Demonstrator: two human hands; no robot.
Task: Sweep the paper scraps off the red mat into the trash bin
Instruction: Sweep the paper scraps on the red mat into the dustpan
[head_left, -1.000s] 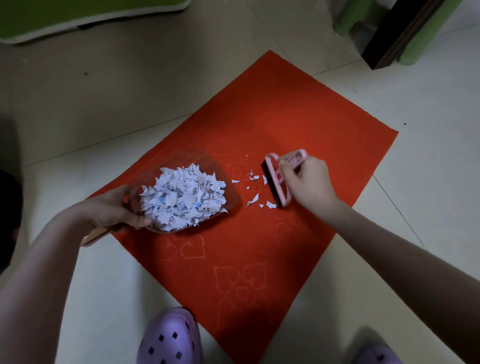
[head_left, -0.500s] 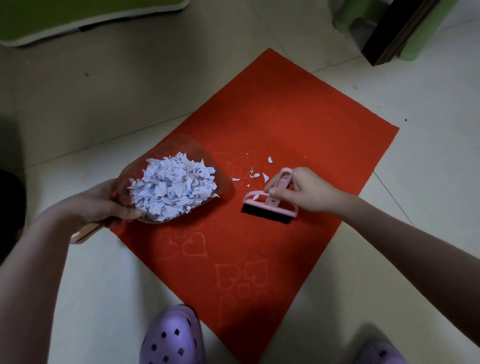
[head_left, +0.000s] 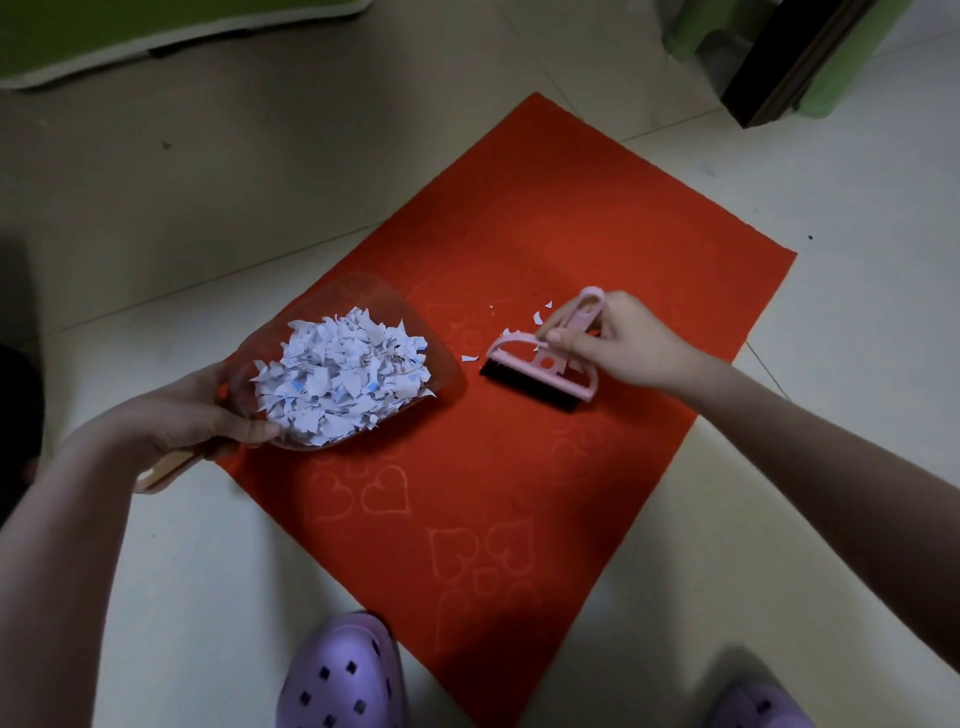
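Note:
A red mat (head_left: 545, 467) with faint heart outlines lies on the tiled floor. My left hand (head_left: 202, 415) grips a clear dustpan (head_left: 395, 301) by its handle, tilted at the mat's left edge and heaped with white paper scraps (head_left: 343, 376). My right hand (head_left: 613, 343) holds a small pink brush (head_left: 540, 364) with black bristles, resting on the mat just right of the pan. Several loose scraps (head_left: 506, 332) lie between the brush and the pan's mouth. The green trash bin (head_left: 711, 31) stands at the top right, partly hidden.
A dark board (head_left: 800, 57) leans against the bin at the top right. A green-and-white panel (head_left: 156, 31) runs along the top left. My purple clogs (head_left: 343, 675) stand at the mat's near edge. Bare tile surrounds the mat.
The brush turned from upright to lying sideways and shifted toward me. The dustpan lifted and tipped back a little to the left. The loose scraps have spread slightly.

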